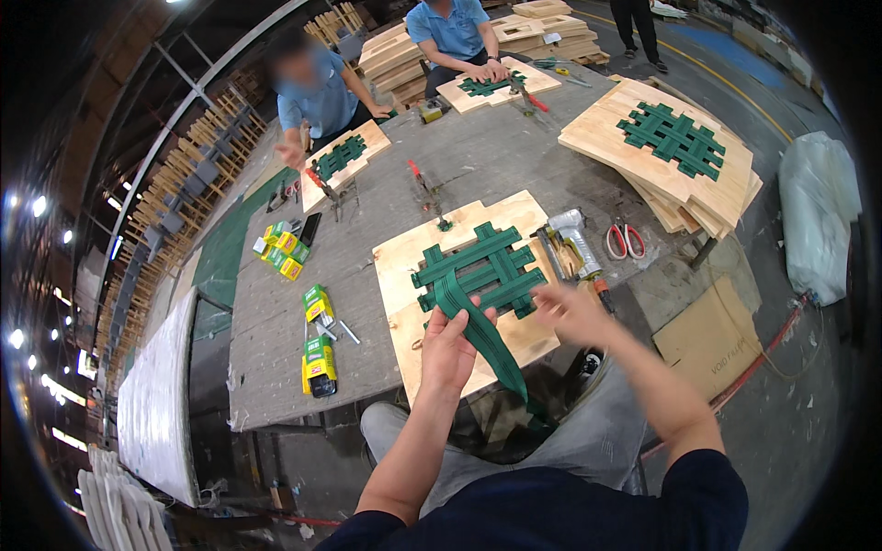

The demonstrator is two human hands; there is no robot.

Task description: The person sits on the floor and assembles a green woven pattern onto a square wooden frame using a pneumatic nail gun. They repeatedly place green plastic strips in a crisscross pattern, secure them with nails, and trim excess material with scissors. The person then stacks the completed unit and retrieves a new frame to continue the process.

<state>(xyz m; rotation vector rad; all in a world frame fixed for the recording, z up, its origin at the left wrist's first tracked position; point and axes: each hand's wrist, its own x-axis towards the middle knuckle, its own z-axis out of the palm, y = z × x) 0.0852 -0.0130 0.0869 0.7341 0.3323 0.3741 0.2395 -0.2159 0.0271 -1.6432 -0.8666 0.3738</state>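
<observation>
From far away I watch the grey surface (358,266); near its six o'clock edge lies the wooden board (400,275). The green strap (496,354) crosses it from eleven toward five o'clock. My left hand (448,347) is nearer, fingers closed upon this strap. My right hand (579,317), blurred, is loosely open, seemingly without anything; from it, the strap lies at eight o'clock.

The long, dark green fabric strap (487,345) bears lengthwise stripes; the notched wooden panel (399,275) is pale tan; small rectangular boxes (316,303) are yellow and green; the flat bench (367,230) is grey.
</observation>
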